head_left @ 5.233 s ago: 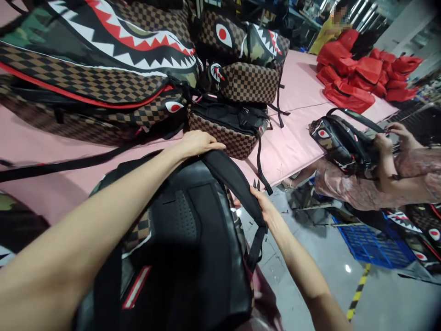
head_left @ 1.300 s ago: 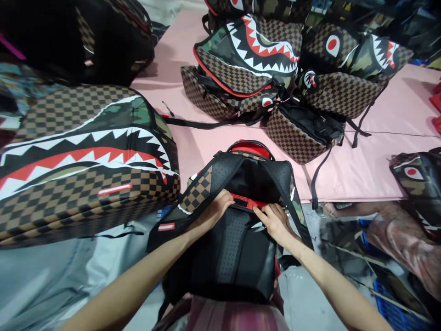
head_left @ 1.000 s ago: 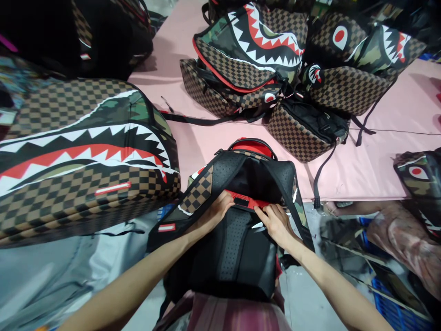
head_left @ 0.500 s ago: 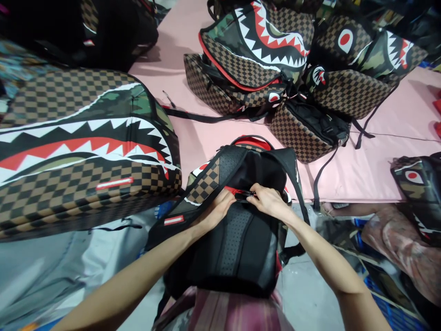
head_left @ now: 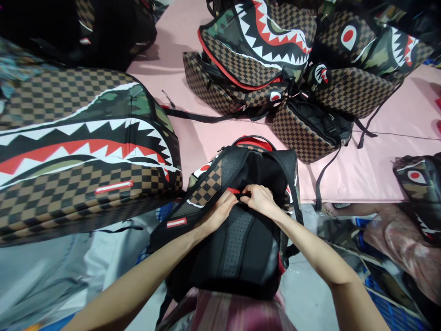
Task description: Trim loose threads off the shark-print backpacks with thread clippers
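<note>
Head view: the backpack (head_left: 229,257) on the lap (head_left: 220,312), by the pink table (head_left: 198,149), could slip if the left hand (head_left: 221,210) loosened its clamp on the upper back panel (head_left: 237,230), beside red lining (head_left: 233,190). Rightward, the right hand (head_left: 259,199) appears pinched together on a dark strip (head_left: 242,195); the contact is partly hidden.

no lettering can be read on anything. the pack (head_left: 236,243) carries a red-framed white label (head_left: 177,222) on its left side, any print too small to make out. left of the pack, the big bag (head_left: 86,99) bears a similar tag (head_left: 114,186), just as illegible. beyond the pack, to the right, a far bag (head_left: 358,89) shows a round emblem (head_left: 320,73), its details unclear.
</note>
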Motion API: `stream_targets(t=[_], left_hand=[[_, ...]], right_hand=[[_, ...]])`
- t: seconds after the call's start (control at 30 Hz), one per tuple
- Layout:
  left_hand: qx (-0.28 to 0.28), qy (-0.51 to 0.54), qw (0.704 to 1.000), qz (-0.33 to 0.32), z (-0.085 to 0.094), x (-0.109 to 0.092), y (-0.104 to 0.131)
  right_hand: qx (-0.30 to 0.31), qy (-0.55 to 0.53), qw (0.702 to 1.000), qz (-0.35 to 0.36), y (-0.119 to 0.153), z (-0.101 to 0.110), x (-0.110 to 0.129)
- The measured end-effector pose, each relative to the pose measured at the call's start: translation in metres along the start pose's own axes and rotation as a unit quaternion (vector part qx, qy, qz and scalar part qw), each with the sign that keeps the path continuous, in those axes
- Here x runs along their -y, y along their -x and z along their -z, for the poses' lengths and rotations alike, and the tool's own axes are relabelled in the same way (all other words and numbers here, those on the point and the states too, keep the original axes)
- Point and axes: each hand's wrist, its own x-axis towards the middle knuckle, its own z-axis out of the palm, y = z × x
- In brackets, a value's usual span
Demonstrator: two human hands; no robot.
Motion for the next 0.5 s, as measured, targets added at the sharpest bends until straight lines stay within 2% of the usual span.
stream_targets(t=[0.07,0.13,0.2,0.33,0.5], left_hand=[[0.013,0.003,1.0,0.006,0.003,-0.002,-0.001],[0.023,0.008,1.0,0.02,0.004,-0.004,-0.002],[0.023,0.013,0.999,0.033,0.004,-0.005,-0.002],[0.027,0.009,0.999,0.038,0.001,-0.004,0.0],[0.045,-0.014,0.998,0.048,-0.003,-0.001,0.0]], right_hand=[[-0.031,-0.089,0.996,-0.014,0.001,-0.003,-0.004],[-0.058,-0.103,0.993,-0.027,0.006,0.0,-0.009],[-0.056,-0.046,0.997,-0.039,0.011,0.007,-0.013],[0.005,0.062,0.998,-0.029,0.014,0.019,-0.01],[0.023,0.126,0.992,-0.012,0.006,0.019,0.001]])
